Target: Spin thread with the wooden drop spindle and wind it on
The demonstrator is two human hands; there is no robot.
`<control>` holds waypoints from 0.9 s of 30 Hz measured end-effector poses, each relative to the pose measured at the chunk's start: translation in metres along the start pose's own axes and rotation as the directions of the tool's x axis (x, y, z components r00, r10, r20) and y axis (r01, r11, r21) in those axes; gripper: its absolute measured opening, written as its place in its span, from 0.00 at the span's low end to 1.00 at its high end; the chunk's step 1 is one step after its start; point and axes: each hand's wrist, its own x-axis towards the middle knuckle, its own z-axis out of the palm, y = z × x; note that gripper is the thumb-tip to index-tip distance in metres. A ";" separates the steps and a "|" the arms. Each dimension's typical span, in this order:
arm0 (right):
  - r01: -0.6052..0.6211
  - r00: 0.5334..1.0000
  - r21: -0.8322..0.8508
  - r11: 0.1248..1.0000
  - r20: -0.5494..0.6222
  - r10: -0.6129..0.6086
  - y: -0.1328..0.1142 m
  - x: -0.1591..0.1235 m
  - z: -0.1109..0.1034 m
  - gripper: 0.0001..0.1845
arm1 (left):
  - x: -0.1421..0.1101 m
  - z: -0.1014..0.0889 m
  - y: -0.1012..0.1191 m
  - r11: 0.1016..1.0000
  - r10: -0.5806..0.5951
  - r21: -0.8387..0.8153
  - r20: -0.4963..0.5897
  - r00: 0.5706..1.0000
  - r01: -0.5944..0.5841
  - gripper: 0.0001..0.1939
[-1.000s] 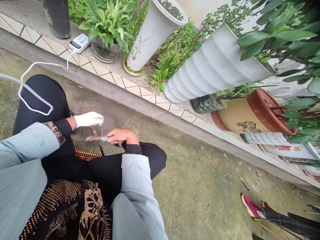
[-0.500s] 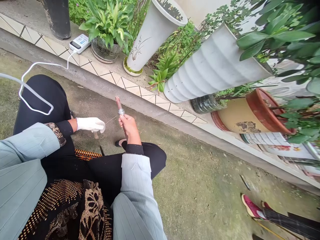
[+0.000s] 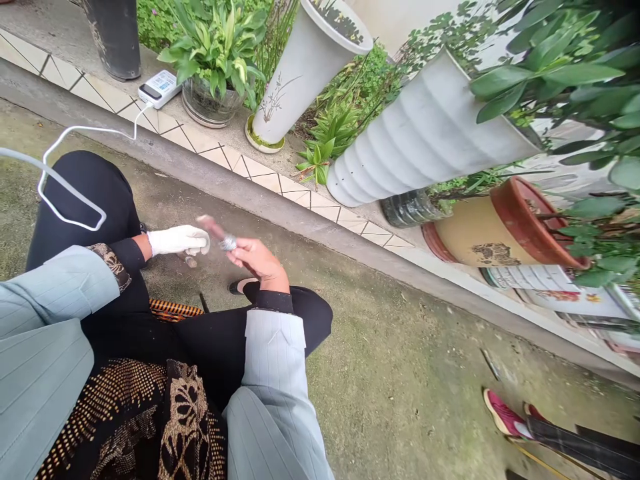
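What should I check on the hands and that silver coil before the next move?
Right hand on the stick: ok, fingers wrapped around it.
Silver coil: ok, sits on the stick beside the right hand.
Any thread between the coil and the left hand: cannot tell, none can be made out in this view.
Left hand: ok, white glove on, close to the stick.
White cable: ok, apart from both hands.
Other person's red shoe: ok, well away from the hands.

White-gloved left hand [image 3: 177, 240], bare right hand [image 3: 256, 259] holding wooden spindle [image 3: 212, 227], silver thread [image 3: 229, 243] wound around it
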 end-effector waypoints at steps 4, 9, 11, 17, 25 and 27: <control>0.082 0.830 0.068 0.994 -0.558 -0.031 0.009 0.007 -0.013 0.16 | -0.001 0.003 0.001 0.999 -0.037 -0.018 0.083 0.996 0.038 0.18; -0.455 0.744 -0.323 0.830 -0.650 0.155 0.024 0.020 -0.020 0.10 | -0.005 0.004 0.011 0.999 -0.013 0.036 0.104 0.995 0.009 0.18; -0.567 0.781 -0.489 0.663 -0.576 0.242 0.024 0.022 -0.016 0.09 | -0.006 0.004 0.016 0.998 -0.005 0.069 0.109 0.994 -0.003 0.18; -0.529 0.774 -0.580 0.619 -0.032 0.632 0.022 0.019 0.004 0.07 | -0.005 0.005 0.022 0.987 0.001 0.161 -0.007 1.000 0.000 0.17; -0.087 0.954 -0.101 0.991 0.277 0.112 0.006 0.007 0.009 0.14 | 0.002 -0.003 0.009 0.991 0.011 0.129 -0.209 0.978 0.016 0.17; 0.038 0.998 0.012 0.999 0.051 -0.038 0.004 0.007 0.006 0.16 | 0.002 0.002 0.006 0.996 -0.022 0.079 -0.127 0.992 0.032 0.18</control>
